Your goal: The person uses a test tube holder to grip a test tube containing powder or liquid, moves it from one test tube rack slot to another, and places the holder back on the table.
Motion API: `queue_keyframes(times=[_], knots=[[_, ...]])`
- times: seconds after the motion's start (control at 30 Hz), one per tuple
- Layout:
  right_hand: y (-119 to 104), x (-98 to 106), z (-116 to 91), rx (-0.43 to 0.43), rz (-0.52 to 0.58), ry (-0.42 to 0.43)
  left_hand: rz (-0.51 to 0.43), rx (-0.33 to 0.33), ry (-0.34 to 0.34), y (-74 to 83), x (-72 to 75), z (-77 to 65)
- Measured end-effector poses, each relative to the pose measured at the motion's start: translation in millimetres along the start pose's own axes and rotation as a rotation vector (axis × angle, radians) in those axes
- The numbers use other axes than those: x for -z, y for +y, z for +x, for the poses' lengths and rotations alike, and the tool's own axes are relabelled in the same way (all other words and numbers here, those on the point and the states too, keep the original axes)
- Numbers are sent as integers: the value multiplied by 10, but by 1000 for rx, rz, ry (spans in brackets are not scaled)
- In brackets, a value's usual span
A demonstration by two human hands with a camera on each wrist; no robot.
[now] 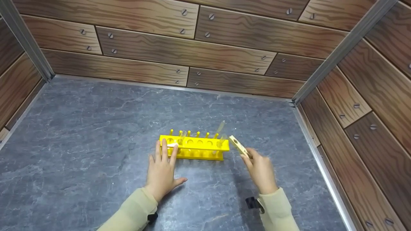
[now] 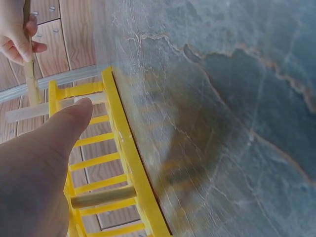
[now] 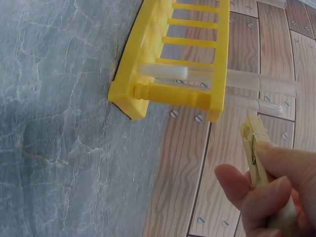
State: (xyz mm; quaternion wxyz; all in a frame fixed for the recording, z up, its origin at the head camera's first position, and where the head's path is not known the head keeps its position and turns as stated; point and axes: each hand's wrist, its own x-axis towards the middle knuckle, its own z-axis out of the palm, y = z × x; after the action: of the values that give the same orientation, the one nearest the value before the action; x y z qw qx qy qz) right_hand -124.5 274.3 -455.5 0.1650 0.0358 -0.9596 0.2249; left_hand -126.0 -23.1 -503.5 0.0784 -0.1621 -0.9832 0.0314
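A yellow test tube rack (image 1: 198,148) stands on the grey marbled surface. My left hand (image 1: 161,171), fingers straight and spread with the thumb held out, rests its fingertips on the rack's left end. My right hand (image 1: 262,170) grips a wooden test tube clamp (image 1: 240,147) with a metal spring; its tip lies just off the rack's right end. A test tube (image 3: 266,82) with white contents stands in the right-end hole. Behind it, another clear tube (image 3: 259,104) sits over a rear peg. Toward the left, a tube (image 2: 102,197) holds something brownish.
Wood-patterned panels (image 1: 154,51) wall the surface at the back and both sides. Metal strips (image 1: 330,189) run along its edges. Bare marbled surface (image 1: 86,128) extends to the left of the rack. Black straps (image 1: 252,202) show at both cuffs.
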Motion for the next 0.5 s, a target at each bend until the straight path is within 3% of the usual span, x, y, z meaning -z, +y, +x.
queue_keyframes(times=[0.5], knots=[[39,-64,-45,-59,14,-16,9,-1,-8,-3,16,-3]])
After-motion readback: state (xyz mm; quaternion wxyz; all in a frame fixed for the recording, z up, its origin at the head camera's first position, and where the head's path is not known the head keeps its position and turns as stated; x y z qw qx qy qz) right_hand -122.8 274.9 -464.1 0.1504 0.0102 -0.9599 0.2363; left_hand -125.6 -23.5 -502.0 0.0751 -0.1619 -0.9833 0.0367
